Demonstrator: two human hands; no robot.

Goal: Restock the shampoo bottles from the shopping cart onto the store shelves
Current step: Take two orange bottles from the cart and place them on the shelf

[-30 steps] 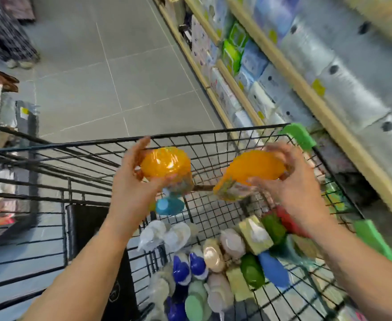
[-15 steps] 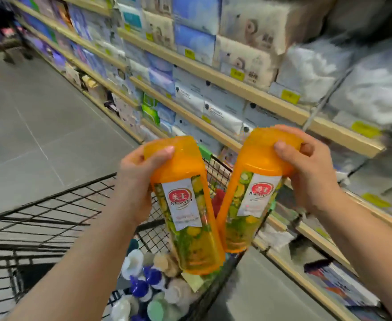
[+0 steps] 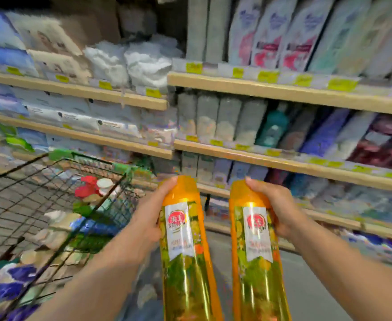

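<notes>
I hold two tall orange shampoo bottles side by side in front of the shelves. My left hand (image 3: pixel 147 214) grips the upper part of the left bottle (image 3: pixel 183 251). My right hand (image 3: pixel 277 209) grips the upper part of the right bottle (image 3: pixel 258 256). Both bottles carry a white label with a red round logo and a fruit print. The black wire shopping cart (image 3: pixel 51 181) stands at the left with several more bottles (image 3: pixel 90 188) inside. The wooden store shelves (image 3: pixel 283 163) face me, blurred by motion.
The shelves at the right hold rows of bottles and refill packs (image 3: pixel 271 126). Paper goods and packs (image 3: pixel 130 61) fill the shelves at the left. Yellow price tags (image 3: pixel 267 76) line the shelf edges. Grey floor (image 3: pixel 306 286) lies below the lowest shelf.
Both hands have lifted the orange bottles out of the cart and carried them right, toward the shelves. The view has swung from the cart and aisle to face the shelves.
</notes>
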